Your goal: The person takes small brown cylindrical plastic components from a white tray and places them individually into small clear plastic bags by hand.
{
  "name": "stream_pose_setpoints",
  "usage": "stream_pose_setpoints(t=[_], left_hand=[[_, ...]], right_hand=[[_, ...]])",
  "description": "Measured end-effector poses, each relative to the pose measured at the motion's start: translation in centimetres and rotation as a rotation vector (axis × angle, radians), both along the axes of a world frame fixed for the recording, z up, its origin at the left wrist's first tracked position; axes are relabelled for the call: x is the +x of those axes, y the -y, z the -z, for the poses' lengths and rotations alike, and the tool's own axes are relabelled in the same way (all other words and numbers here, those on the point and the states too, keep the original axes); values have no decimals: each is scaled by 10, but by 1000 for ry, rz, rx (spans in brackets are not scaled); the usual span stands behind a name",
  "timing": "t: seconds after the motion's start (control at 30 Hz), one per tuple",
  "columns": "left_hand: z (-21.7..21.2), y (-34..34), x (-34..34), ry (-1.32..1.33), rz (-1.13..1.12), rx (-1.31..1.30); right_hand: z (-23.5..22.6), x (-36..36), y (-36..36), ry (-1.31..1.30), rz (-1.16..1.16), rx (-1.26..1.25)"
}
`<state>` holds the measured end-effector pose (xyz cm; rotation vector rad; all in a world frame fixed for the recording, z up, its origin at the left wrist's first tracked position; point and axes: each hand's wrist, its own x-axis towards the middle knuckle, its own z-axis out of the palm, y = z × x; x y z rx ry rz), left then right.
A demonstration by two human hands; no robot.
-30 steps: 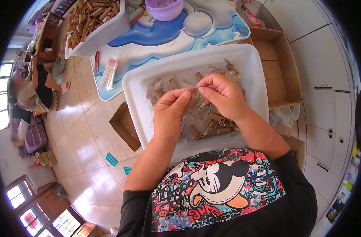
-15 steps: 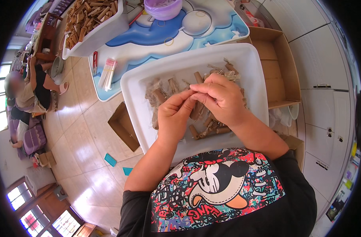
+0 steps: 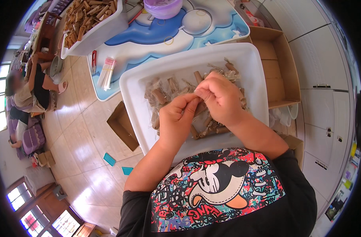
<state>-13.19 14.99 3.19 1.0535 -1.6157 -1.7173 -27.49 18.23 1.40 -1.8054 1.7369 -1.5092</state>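
My left hand (image 3: 175,117) and my right hand (image 3: 222,96) meet over a white plastic tub (image 3: 127,94), thumbs and fingertips pinched together. What they pinch is too small and too covered by the fingers to name. Beneath them in the tub lie several brown tube-shaped pieces (image 3: 158,96), some apparently in clear plastic bags, along with pale stringy bundles (image 3: 231,73). My hands and forearms hide part of the tub's contents.
A patterned blue table (image 3: 149,45) carries a white bin (image 3: 93,41) of brown pieces, a purple bowl (image 3: 163,10), red-handled snips (image 3: 94,62) and clear bags (image 3: 106,74). Cardboard boxes (image 3: 273,67) flank the tub. Another person (image 3: 24,89) sits at far left.
Both hands have shifted slightly and stay pinched together. The right fingers have curled in more over the left fingertips. Little else differs.
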Motion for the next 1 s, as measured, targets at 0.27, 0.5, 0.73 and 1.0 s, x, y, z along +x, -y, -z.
stream_pose_setpoints(t=[0.27,0.5,0.73,1.0], left_hand=[[8,7,5,-96,-172,50],[7,14,7,-165,-215,50],[3,14,10,-150,-202,102],[0,17,11,-129,-165,132]], right_hand=[[-6,-39,3,1170,59,130],[-1,-13,-9,834,-105,438],[-1,-11,-8,821,-181,564],[3,-13,-7,936,-218,513]])
